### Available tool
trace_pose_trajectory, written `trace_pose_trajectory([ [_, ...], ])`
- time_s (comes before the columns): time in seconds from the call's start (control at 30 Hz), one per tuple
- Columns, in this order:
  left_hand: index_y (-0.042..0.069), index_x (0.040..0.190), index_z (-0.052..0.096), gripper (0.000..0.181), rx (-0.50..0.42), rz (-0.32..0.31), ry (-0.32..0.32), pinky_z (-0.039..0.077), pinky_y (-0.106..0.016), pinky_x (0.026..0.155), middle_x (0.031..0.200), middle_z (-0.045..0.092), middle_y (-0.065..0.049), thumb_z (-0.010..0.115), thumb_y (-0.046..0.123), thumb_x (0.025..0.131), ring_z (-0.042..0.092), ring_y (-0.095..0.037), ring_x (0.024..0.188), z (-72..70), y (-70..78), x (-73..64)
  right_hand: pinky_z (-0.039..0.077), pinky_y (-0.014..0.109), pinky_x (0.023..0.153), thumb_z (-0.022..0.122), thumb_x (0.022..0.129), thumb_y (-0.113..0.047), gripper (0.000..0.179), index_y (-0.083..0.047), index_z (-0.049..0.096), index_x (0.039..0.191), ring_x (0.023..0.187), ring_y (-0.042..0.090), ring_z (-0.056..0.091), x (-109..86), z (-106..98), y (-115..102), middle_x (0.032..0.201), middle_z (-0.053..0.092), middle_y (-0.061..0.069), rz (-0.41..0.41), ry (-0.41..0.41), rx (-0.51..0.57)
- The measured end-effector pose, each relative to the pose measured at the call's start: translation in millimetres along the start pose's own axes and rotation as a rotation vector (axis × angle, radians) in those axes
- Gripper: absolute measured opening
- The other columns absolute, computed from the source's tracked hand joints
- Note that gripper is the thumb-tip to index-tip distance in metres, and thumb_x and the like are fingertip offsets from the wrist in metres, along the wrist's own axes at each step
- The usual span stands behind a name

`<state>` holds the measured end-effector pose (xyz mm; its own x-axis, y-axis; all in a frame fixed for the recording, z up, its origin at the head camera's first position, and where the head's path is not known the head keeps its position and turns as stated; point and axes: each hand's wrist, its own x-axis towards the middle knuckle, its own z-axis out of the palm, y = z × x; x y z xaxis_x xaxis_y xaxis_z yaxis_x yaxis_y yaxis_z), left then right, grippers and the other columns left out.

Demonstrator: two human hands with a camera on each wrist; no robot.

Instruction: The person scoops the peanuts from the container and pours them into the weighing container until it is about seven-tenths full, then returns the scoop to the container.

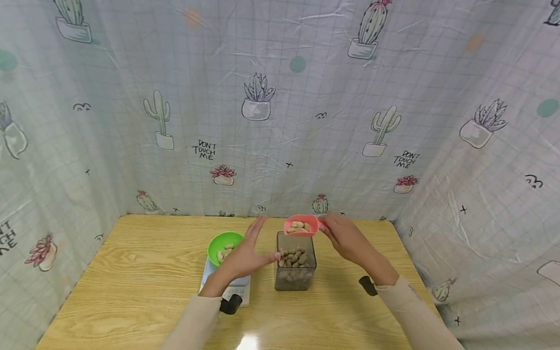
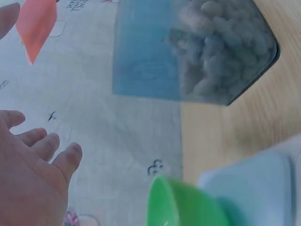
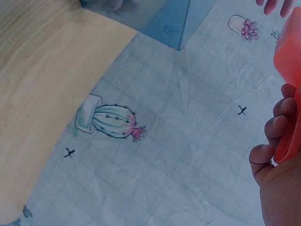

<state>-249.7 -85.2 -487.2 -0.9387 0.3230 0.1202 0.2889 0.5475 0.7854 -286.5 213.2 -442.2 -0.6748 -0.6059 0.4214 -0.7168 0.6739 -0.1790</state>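
You seem to be at the scooping-out step: your right hand (image 1: 346, 239) grips a pink plastic scoop (image 1: 315, 224) loaded with tan, oblong peanuts (image 1: 298, 227), raised above the far rim of the smoky-grey square plastic container (image 1: 293, 283). The next move probably calls for keeping it level toward the round green bowl (image 1: 213, 248), left of the container. Your left hand (image 1: 244, 255), empty with fingers spread, hangs just left of the container.

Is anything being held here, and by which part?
The right hand grips a coral-red, rounded plastic scoop by its handle; the left hand holds nothing.
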Motion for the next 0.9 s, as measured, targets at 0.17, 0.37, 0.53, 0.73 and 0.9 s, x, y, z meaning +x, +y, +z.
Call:
trace_pose_trajectory([
  [0.17,0.041,0.157,0.002,0.100,0.030,-0.001,0.026,0.035,-0.066,0.107,0.167,0.004,-0.002,0.070,0.054,0.085,0.030,-0.043,0.145,-16.6,-5.0,-9.7,0.051,0.039,0.080,0.051,0.103,-0.020,0.021,-0.009,0.060,0.118,0.093,0.021,0.061,11.5,0,-6,0.103,0.066,0.005,0.007,-0.012,-0.010],
  [0.37,0.036,0.158,0.003,0.101,0.069,0.002,0.057,0.036,-0.064,0.107,0.167,0.004,-0.002,0.070,0.056,0.085,0.031,-0.042,0.145,-33.6,-14.4,-18.8,0.052,0.039,0.082,0.052,0.102,-0.020,0.019,-0.010,0.061,0.115,0.091,0.021,0.062,26.0,6,-15,0.098,0.066,0.004,-0.027,0.006,-0.014],
  [0.53,0.031,0.159,0.006,0.100,0.100,0.002,0.091,0.034,-0.066,0.108,0.167,0.006,-0.004,0.071,0.049,0.086,0.026,-0.042,0.147,-46.0,-25.4,-24.9,0.051,0.035,0.077,0.053,0.102,-0.020,0.018,-0.011,0.061,0.115,0.087,0.018,0.060,38.2,12,-26,0.097,0.064,0.001,-0.033,0.008,-0.012],
  [0.73,0.030,0.159,0.006,0.103,0.107,-0.038,0.107,0.030,-0.068,0.109,0.167,0.007,-0.006,0.072,0.051,0.084,0.024,-0.043,0.148,-57.2,-48.0,-32.0,0.052,0.038,0.086,0.051,0.103,-0.022,0.022,-0.010,0.061,0.117,0.100,0.022,0.063,52.4,23,-36,0.108,0.067,0.005,-0.027,0.001,0.022],
  [0.9,0.024,0.160,0.008,0.104,0.095,-0.068,0.100,0.029,-0.067,0.110,0.166,0.009,-0.009,0.074,0.049,0.083,0.024,-0.043,0.148,-60.3,-70.4,-34.6,0.051,0.039,0.089,0.048,0.104,-0.023,0.022,-0.010,0.061,0.116,0.101,0.022,0.062,61.1,36,-42,0.107,0.067,0.004,-0.028,-0.008,0.040],
])
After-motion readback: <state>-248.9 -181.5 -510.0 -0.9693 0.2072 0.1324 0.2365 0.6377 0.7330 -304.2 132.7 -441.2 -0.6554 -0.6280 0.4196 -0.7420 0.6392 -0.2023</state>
